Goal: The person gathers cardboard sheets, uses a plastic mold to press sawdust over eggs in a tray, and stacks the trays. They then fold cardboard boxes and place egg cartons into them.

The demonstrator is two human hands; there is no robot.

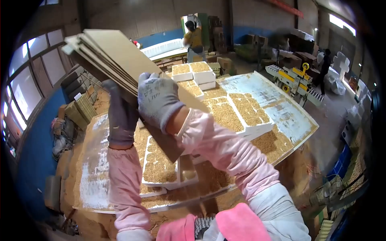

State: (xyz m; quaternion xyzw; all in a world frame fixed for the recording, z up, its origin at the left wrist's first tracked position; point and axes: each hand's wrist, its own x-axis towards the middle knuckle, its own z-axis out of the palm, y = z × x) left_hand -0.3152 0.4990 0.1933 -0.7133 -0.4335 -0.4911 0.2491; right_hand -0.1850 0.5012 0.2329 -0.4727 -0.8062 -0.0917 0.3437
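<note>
A stack of long flat boards (120,52) is held tilted above the table, its upper end toward the left. My left hand (120,116), in a dark grey glove, grips the lower left side of the stack. Wrapped over the near edge of the boards is my right hand (157,100), in a light grey glove with writing on its back. Below the boards, a white foam tray (161,162) filled with tan granules lies on the table. More filled white trays (249,110) stand to the right and farther back.
The wide table (295,116) has pale, granule-strewn surfaces. A person (194,38) in a yellow top stands at the back. A yellow and grey machine (297,82) is at the right, near another person (324,68). Grey rolls (72,82) lie at the left.
</note>
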